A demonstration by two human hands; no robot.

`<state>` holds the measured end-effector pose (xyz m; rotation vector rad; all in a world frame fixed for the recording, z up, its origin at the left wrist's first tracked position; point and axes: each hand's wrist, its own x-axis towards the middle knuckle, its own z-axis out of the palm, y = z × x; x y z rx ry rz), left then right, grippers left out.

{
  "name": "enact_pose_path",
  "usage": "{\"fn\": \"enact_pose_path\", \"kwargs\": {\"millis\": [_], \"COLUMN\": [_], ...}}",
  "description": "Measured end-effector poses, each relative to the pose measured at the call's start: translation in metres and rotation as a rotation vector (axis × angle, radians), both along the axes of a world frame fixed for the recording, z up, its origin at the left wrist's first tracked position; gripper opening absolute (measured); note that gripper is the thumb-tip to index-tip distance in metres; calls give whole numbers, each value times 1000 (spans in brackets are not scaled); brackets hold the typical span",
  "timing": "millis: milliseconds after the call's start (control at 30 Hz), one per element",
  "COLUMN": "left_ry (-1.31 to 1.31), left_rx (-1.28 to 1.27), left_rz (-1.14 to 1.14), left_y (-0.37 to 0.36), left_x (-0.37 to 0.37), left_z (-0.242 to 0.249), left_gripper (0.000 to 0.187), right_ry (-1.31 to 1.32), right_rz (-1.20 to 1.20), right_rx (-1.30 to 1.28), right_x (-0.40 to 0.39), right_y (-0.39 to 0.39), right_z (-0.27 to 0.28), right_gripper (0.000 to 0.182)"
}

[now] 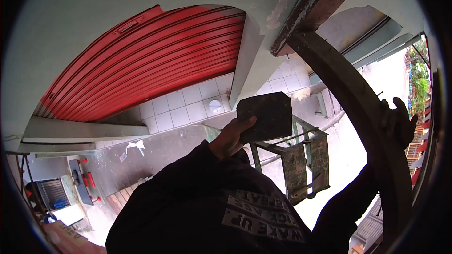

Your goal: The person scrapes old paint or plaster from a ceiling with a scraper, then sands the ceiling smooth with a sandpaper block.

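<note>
My left hand (pixel 229 137) is closed on a dark flat plate (pixel 264 117), roughly square with clipped corners. The thumb lies on its near face and the other fingers are mostly hidden. At the right, my right hand (pixel 400 121) is at the far edge of a long dark beam (pixel 351 77), its fingers curled against it and one finger sticking up. The beam partly hides that hand and its forearm. Small nails (pixel 379 94) stick out of the beam's edge. Its upper end meets a reddish-brown beam (pixel 320 11) with peeling paint.
Far below, a worn metal frame (pixel 306 164) stands on the ground. A red roller shutter (pixel 155 66) is in the pale wall, above a tiled ledge (pixel 176 113) with a white round lid (pixel 215 106). A skateboard-like object (pixel 82 181) is at lower left. A pillar (pixel 247 59) juts out.
</note>
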<state>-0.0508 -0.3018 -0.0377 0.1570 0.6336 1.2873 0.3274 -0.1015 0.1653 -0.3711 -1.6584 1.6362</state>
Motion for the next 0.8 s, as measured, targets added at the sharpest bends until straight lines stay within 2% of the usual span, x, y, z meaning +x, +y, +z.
{"fn": "enact_pose_path", "kwargs": {"millis": [67,200,500,600,700,800], "left_ry": [12,95,409,532,459,496], "left_rx": [9,10,182,225,260,426], "left_rz": [1,69,-87,-205,-311,-342], "left_y": [5,20,27,30,38,49], "left_x": [-3,-9,-33,-35,-36,-40], "left_z": [-2,9,21,32,50,53], "left_gripper": [51,52,45,44,41,35], "right_ry": [2,41,78,99,119,196], "right_rz": [69,34,50,25,8,0], "right_rx": [63,51,33,45,23,-11], "right_x": [-21,-18,-18,-22,-17,-14], "right_y": [-2,-2,-1,-3,-1,-1], "right_z": [11,9,10,11,8,0], "right_gripper": [76,76,76,75,75,74]}}
